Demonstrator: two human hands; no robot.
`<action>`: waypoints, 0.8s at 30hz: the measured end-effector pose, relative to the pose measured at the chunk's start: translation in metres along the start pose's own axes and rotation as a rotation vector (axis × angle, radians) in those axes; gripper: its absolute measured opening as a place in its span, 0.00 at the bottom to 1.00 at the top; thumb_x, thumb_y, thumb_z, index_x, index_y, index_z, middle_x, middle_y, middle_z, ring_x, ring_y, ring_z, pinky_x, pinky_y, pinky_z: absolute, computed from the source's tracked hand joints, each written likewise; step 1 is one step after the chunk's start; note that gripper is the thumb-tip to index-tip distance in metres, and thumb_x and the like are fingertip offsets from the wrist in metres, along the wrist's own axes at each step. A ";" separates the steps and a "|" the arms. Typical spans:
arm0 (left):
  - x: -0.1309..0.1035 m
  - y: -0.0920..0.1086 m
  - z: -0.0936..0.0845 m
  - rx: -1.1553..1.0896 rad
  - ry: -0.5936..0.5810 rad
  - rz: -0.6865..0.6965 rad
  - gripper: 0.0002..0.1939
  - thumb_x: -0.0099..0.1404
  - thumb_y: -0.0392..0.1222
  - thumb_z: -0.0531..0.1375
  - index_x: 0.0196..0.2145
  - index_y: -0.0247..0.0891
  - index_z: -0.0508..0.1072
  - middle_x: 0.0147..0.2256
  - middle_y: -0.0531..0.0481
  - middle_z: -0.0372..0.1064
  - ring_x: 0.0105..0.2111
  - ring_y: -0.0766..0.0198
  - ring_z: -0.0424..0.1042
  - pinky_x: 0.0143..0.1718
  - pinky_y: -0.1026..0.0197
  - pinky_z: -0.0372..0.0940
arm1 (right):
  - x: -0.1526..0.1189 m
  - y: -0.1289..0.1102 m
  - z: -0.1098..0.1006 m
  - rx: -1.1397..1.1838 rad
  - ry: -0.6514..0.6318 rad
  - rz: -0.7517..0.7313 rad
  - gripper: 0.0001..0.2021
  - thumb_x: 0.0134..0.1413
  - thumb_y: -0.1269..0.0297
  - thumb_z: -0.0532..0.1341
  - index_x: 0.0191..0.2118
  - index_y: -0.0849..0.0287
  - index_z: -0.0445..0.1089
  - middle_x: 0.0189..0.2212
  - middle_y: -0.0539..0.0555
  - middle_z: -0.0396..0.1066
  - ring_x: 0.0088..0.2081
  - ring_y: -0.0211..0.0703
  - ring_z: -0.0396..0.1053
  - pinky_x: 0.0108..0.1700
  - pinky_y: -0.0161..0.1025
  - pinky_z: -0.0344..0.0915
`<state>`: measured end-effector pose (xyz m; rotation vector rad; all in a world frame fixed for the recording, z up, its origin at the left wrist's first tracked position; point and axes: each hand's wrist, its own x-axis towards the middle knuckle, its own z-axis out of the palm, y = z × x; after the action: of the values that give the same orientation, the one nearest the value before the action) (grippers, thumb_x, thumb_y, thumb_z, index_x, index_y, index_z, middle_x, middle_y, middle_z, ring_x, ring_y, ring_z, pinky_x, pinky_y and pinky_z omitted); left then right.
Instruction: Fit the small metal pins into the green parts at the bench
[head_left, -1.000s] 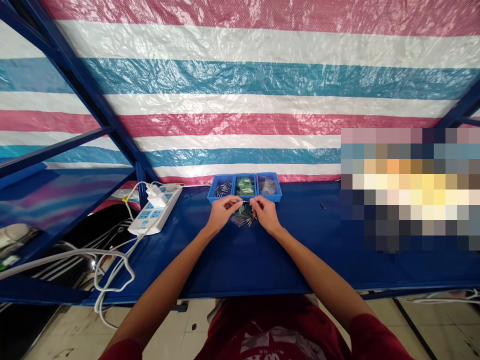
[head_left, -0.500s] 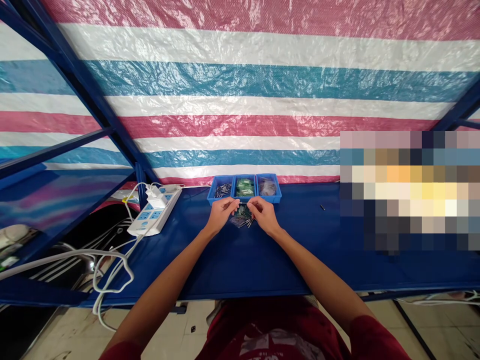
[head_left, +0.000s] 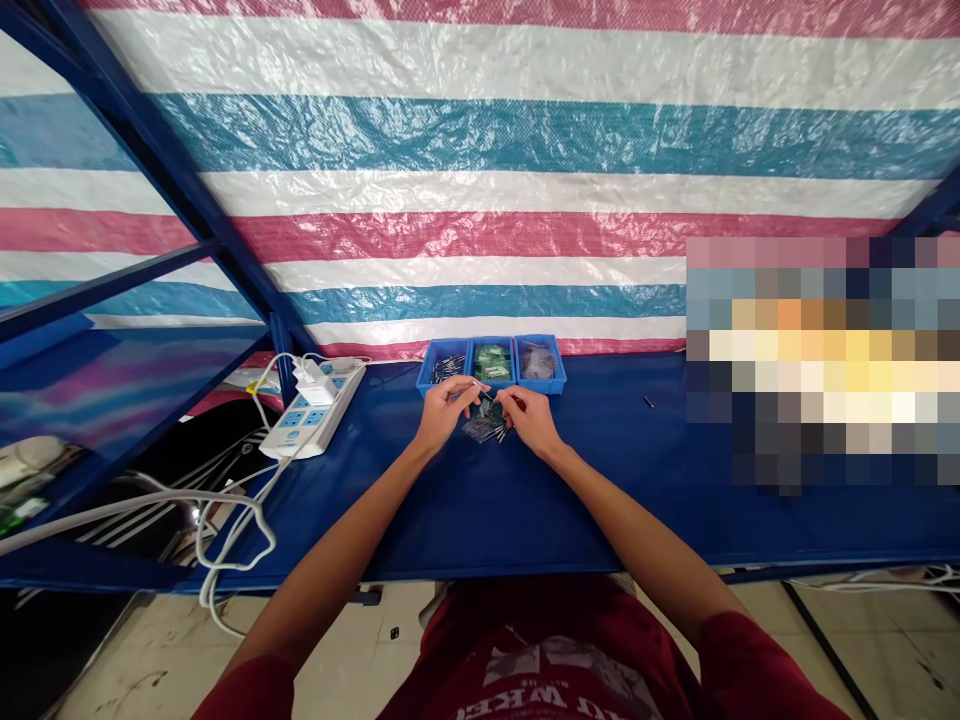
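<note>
My left hand (head_left: 445,410) pinches a thin silvery rod (head_left: 482,389) between thumb and fingertips, its free end pointing toward my other hand. Close beside it, my right hand (head_left: 531,418) is closed in a pinch; whatever it holds is too small to make out. Below the fingertips, a pile of small clear-and-green plastic bags (head_left: 480,428) lies on the table with several thin metal rods (head_left: 501,433). Just behind my hands stand three joined blue bins: the left bin (head_left: 429,380) holds dark and silvery rods, the middle green packets (head_left: 492,360), the right clear plastic bags (head_left: 537,362).
A white power strip (head_left: 307,420) with a plugged-in adapter and loose white cables (head_left: 240,540) lies at the left of the blue table (head_left: 487,530). One small dark rod (head_left: 649,402) rests to the right. A striped plastic sheet (head_left: 480,140) hangs behind; the far right is blurred out.
My fingertips, earlier level with each other on a thin piece stretched between them, now sit with the rod tilted in my left hand. The view has tipped slightly downward.
</note>
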<state>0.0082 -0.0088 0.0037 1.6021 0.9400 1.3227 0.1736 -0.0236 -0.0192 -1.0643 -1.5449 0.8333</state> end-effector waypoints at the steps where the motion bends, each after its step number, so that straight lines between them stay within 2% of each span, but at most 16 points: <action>1: 0.000 0.000 -0.001 -0.009 -0.009 -0.003 0.14 0.59 0.50 0.61 0.34 0.34 0.73 0.33 0.44 0.75 0.26 0.65 0.69 0.21 0.66 0.62 | 0.000 0.000 -0.001 -0.004 0.023 0.011 0.18 0.58 0.49 0.54 0.29 0.58 0.70 0.19 0.47 0.63 0.18 0.36 0.62 0.24 0.34 0.60; 5: 0.000 -0.003 -0.004 0.076 -0.018 0.012 0.14 0.62 0.49 0.60 0.37 0.34 0.74 0.28 0.48 0.71 0.22 0.68 0.65 0.20 0.67 0.60 | 0.001 -0.003 -0.004 -0.008 0.104 0.033 0.18 0.58 0.50 0.53 0.31 0.58 0.71 0.20 0.48 0.64 0.19 0.36 0.63 0.25 0.34 0.61; 8: 0.000 -0.006 -0.005 0.225 -0.038 0.059 0.15 0.63 0.49 0.58 0.38 0.36 0.77 0.30 0.48 0.70 0.23 0.69 0.64 0.21 0.67 0.59 | 0.001 -0.005 -0.005 -0.004 0.147 0.023 0.16 0.58 0.52 0.53 0.32 0.58 0.71 0.20 0.48 0.64 0.20 0.36 0.62 0.25 0.34 0.60; 11: 0.000 -0.008 -0.005 0.322 -0.063 0.109 0.15 0.63 0.49 0.58 0.38 0.37 0.78 0.32 0.47 0.72 0.27 0.65 0.67 0.26 0.65 0.60 | 0.000 -0.007 -0.005 -0.006 0.158 0.000 0.15 0.58 0.52 0.54 0.35 0.58 0.71 0.21 0.48 0.64 0.20 0.36 0.62 0.26 0.34 0.61; 13: -0.001 -0.007 -0.005 0.333 -0.070 0.098 0.15 0.63 0.49 0.59 0.38 0.36 0.78 0.28 0.48 0.71 0.27 0.64 0.68 0.28 0.65 0.61 | -0.001 -0.007 -0.005 -0.012 0.131 -0.014 0.15 0.57 0.52 0.55 0.37 0.58 0.71 0.22 0.49 0.66 0.21 0.36 0.62 0.26 0.34 0.61; 17: -0.002 -0.003 -0.004 0.282 -0.056 0.051 0.15 0.62 0.49 0.59 0.40 0.35 0.76 0.18 0.55 0.64 0.20 0.68 0.62 0.25 0.65 0.58 | -0.002 -0.008 -0.003 -0.024 0.047 -0.045 0.15 0.56 0.52 0.57 0.38 0.58 0.72 0.25 0.50 0.69 0.22 0.36 0.62 0.26 0.34 0.62; 24: -0.003 0.000 -0.002 0.176 -0.024 0.008 0.14 0.60 0.48 0.61 0.39 0.36 0.74 0.16 0.58 0.61 0.15 0.72 0.55 0.20 0.67 0.53 | -0.002 -0.002 0.000 -0.047 -0.041 -0.113 0.13 0.56 0.53 0.58 0.32 0.58 0.71 0.26 0.50 0.68 0.23 0.36 0.63 0.27 0.34 0.61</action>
<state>0.0055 -0.0108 0.0032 1.7528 1.0607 1.2518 0.1732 -0.0265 -0.0182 -0.9897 -1.6506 0.7488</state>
